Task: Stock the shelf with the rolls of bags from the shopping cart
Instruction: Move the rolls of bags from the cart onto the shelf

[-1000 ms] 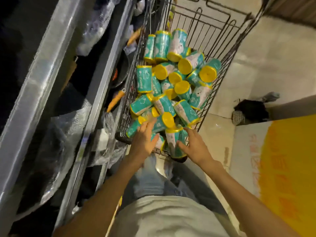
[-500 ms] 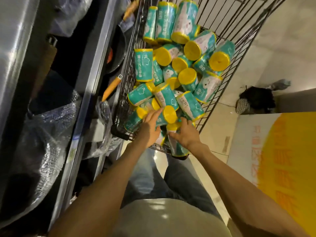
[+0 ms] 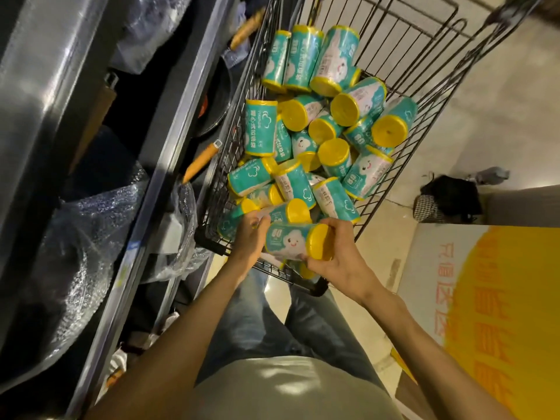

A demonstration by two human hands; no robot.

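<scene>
A black wire shopping cart stands in front of me, holding several teal rolls of bags with yellow ends, heaped loosely. My right hand grips one roll with a smiling cloud print, lifted just above the cart's near edge and lying sideways. My left hand curls its fingers round another roll in the near corner of the cart. The metal shelf runs along my left side.
The shelf tiers hold pans wrapped in bubble plastic and pans with orange handles. A dark bag lies on the tiled floor at right. A white and yellow board stands at my right.
My right hand has lifted a cloud-print roll out of the heap toward me. My left hand has closed on a roll in the cart's near corner. The camera has moved nearer.
</scene>
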